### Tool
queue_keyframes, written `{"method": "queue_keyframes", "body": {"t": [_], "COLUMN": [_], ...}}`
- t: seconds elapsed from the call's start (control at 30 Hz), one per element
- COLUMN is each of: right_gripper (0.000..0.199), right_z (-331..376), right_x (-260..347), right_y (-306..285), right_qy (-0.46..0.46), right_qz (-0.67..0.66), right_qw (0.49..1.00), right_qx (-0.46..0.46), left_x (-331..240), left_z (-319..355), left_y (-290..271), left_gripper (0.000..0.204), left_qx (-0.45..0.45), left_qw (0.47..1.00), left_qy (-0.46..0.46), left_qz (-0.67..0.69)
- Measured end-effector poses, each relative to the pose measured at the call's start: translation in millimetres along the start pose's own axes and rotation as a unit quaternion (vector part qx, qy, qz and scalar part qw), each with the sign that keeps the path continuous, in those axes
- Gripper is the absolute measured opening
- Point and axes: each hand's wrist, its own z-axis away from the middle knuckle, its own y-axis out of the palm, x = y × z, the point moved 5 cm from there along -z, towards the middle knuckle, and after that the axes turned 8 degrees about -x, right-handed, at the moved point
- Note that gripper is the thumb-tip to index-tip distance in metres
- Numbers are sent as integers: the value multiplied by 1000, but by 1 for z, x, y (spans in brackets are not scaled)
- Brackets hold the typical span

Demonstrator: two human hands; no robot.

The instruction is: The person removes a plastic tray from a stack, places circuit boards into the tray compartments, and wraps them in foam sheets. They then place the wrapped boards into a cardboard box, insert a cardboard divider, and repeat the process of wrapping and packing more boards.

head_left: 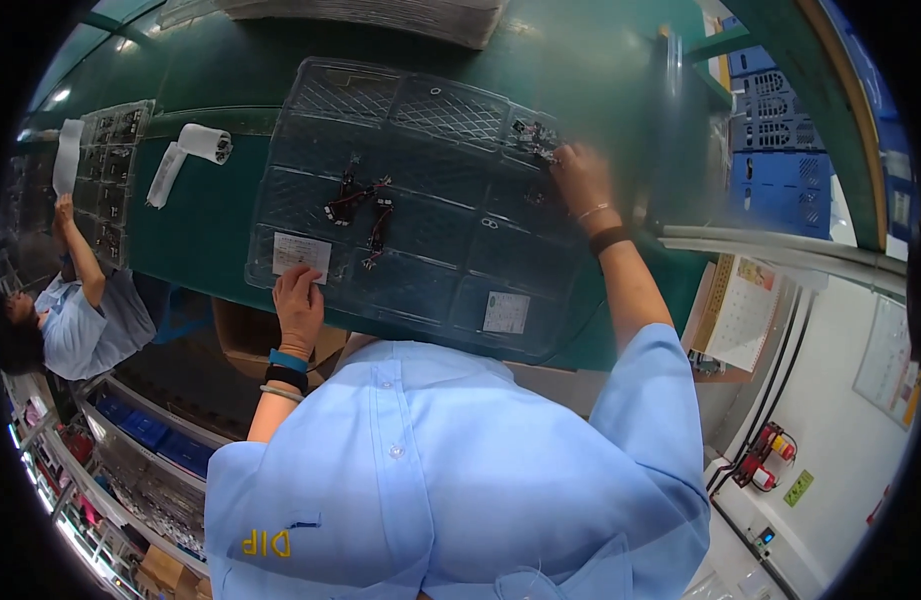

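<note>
A large clear plastic tray (450,250) with many compartments lies on the green table (200,230). Small black and red wired parts (360,200) sit in its middle compartments. My left hand (300,305) grips the tray's near edge, fingers beside a white label (302,254). My right hand (580,178) reaches to the far right compartment, its fingertips pinching a small wired part (536,135) among a cluster there; that area is blurred. A second white label (505,312) lies near the tray's front edge.
A white paper roll (202,142) lies left of the tray. Another filled tray (115,170) is further left, where a co-worker in a blue shirt (80,320) works. Stacked trays (380,15) are at the back. Blue crates (775,130) and a calendar (745,310) are at the right.
</note>
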Motion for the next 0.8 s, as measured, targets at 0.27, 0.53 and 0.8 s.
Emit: {"method": "queue_keyframes", "body": {"t": [0.27,0.53,0.8], "right_gripper": [17,28,19], "right_z": [-9,3,12], "right_x": [23,227,253], "right_y": [12,-18,-23], "right_qy": [-40,-277,-268], "right_qz": [70,-146,-157], "right_qw": [996,946,946], "right_qx": [30,87,93], "left_x": [-3,-7,5], "left_z": [-7,-7,-2], "left_y": [-1,6,12], "left_gripper": [20,18,19], "left_qx": [-5,-20,-12], "left_qw": [1000,1000,1000], "left_qy": [-8,-12,-3], "left_qz": [2,-14,-4]}}
